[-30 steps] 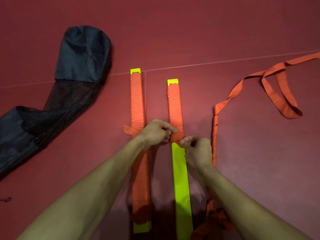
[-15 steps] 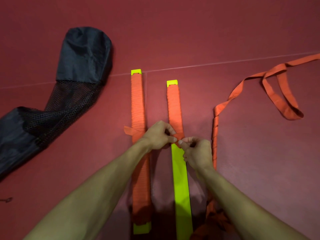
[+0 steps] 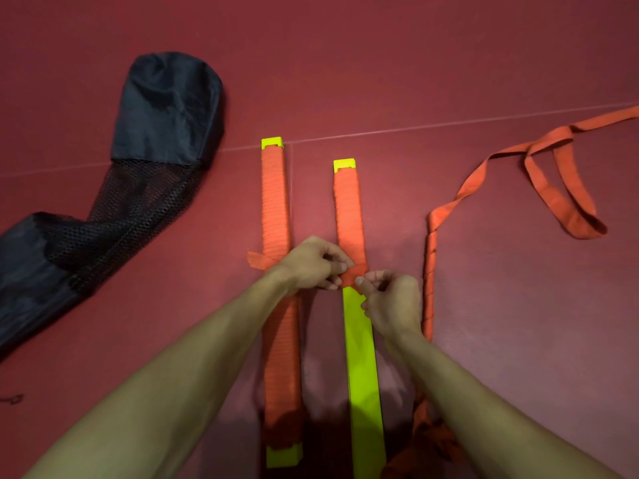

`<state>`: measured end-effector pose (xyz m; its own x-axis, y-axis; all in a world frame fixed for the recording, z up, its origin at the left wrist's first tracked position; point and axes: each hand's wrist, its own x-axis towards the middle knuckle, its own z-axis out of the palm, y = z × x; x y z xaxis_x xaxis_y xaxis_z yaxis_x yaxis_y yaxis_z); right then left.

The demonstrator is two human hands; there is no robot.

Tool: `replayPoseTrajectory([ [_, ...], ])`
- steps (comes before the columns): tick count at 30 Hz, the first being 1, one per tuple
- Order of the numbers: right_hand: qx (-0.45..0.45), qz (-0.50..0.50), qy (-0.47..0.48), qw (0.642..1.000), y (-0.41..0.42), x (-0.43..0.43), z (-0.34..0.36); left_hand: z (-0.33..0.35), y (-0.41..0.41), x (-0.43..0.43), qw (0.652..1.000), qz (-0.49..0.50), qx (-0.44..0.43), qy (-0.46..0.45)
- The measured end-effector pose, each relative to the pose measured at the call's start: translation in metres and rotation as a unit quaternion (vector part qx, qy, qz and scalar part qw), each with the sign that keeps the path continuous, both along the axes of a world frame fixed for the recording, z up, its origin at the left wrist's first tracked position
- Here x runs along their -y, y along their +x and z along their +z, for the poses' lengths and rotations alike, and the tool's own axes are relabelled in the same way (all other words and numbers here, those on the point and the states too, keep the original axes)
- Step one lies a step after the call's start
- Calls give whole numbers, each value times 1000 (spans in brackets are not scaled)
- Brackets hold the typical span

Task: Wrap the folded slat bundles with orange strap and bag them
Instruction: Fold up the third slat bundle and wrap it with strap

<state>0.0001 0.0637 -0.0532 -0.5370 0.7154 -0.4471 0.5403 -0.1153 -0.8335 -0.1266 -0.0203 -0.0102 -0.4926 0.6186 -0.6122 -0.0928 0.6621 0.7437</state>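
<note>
Two neon-yellow slat bundles lie side by side on the red floor. The left bundle is covered in orange strap almost end to end. The right bundle is wrapped only on its far half; its near half is bare yellow. My left hand and my right hand both pinch the orange strap where the wrapping ends on the right bundle. The loose strap tail runs along the right and loops away far right.
A black bag with a mesh middle section lies crumpled at the left. More loose orange strap is bunched by my right forearm at the bottom. A seam in the red mat runs across behind the bundles.
Both hands stayed at the wrap's edge on the right bundle; the fingers shifted slightly on the strap. The bundles and bag have not moved.
</note>
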Motion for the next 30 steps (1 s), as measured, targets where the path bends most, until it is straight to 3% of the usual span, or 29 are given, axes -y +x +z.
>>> replayPoseTrajectory([
  [10, -28, -7, -19, 999, 2, 2, 5, -11, -2, 0, 991, -67, -115, 20],
  [30, -30, -9, -13, 999, 2, 2, 6, -15, -6, -6, 993, -76, -86, 7],
])
